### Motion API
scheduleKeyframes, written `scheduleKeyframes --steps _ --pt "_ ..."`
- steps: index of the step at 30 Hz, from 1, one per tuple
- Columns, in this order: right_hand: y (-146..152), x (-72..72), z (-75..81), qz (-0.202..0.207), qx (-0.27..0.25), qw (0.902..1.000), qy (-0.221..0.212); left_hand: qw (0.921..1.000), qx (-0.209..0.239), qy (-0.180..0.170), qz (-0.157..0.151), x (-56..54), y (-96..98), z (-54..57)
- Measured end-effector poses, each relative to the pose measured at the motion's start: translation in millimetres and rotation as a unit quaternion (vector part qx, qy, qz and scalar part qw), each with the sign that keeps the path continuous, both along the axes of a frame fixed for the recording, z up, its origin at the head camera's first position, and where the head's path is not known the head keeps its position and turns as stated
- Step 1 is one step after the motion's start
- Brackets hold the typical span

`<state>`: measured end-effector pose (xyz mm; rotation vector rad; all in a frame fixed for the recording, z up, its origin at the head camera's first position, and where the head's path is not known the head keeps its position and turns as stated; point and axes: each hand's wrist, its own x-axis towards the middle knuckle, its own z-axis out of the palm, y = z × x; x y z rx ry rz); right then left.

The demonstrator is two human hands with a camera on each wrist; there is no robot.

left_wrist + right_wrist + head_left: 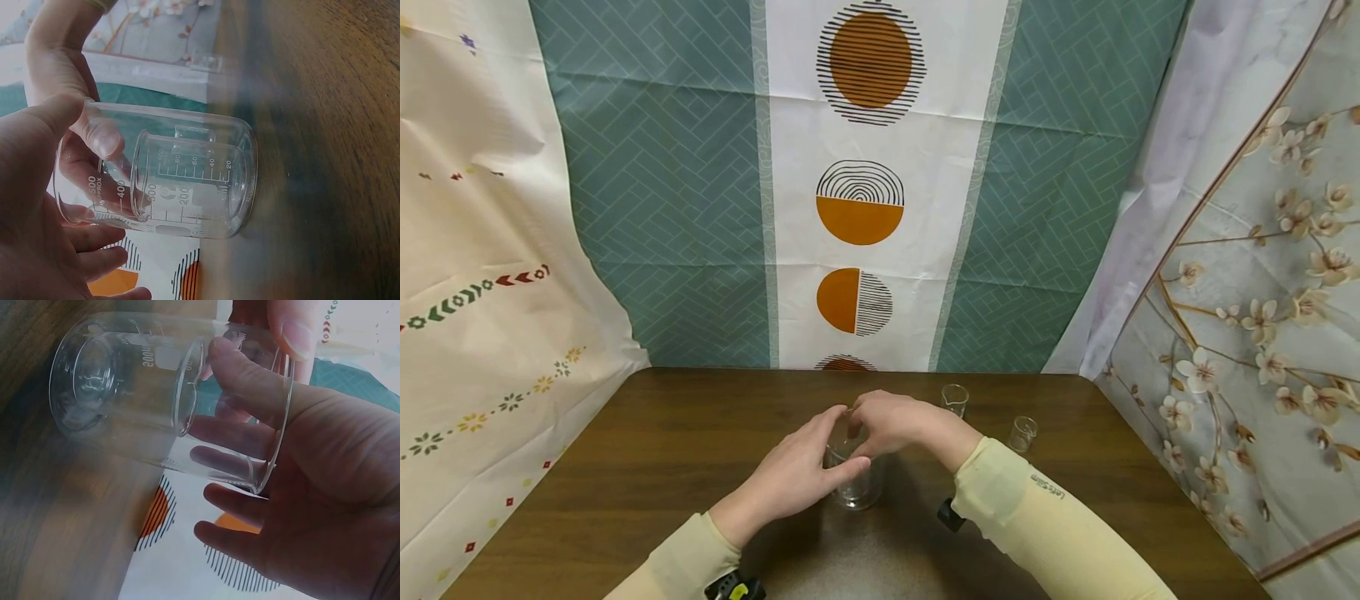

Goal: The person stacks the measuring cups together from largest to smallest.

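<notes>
Inner beaker: sits (194,181) low inside the outer beaker (877,483), close to its base; the outer beaker stands on the table (700,425).
Left hand: grips (797,467) the outer beaker near its rim, thumb and forefinger to opposite sides; the other fingers lie extended.
Right hand: thumb and fingertips reach down (887,421) through the mouth to about the inner rim; whether they pinch it cannot be told.
Handling (judged): brace the outer beaker against the table; pinch the inner rim at opposite points; move it only along the vertical; keep knuckles clear of the outer rim; avoid glass striking glass, since chipping is the likely fault.
Axis: both beakers upright, mouths up; the inner long axis runs about vertical, about parallel to the outer.
Facing: both scales show in the left wrist view; a kink in the inner rim, apparently the spout, shows in the right wrist view.
Side beakers: two (955,400) (1023,434), beyond the right forearm; apart from each other.
</notes>
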<state>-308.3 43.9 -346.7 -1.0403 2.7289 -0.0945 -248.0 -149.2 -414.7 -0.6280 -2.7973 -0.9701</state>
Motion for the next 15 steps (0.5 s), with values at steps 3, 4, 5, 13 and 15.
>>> scheduleKeyframes --steps 3,4,5,13,15 --pt "3 1.1 0.0 0.001 -0.012 0.9999 0.001 1.0000 -0.001 -0.001 0.000 -0.1 -0.3 0.0" --pt "3 1.3 0.0 0.002 -0.017 0.9999 0.002 1.0000 -0.002 -0.001 0.000 0.1 -0.5 0.1" --pt "4 1.5 -0.2 0.004 -0.021 0.9998 0.003 1.0000 -0.003 -0.001 0.001 -0.1 -0.6 0.0" --pt "13 2.8 -2.3 0.025 -0.054 0.9978 0.029 1.0000 -0.002 -0.007 0.005 0.0 0.4 1.2" --pt "15 3.9 -1.9 0.028 -0.062 0.9972 0.031 1.0000 -0.002 -0.006 0.005 0.2 0.4 0.9"
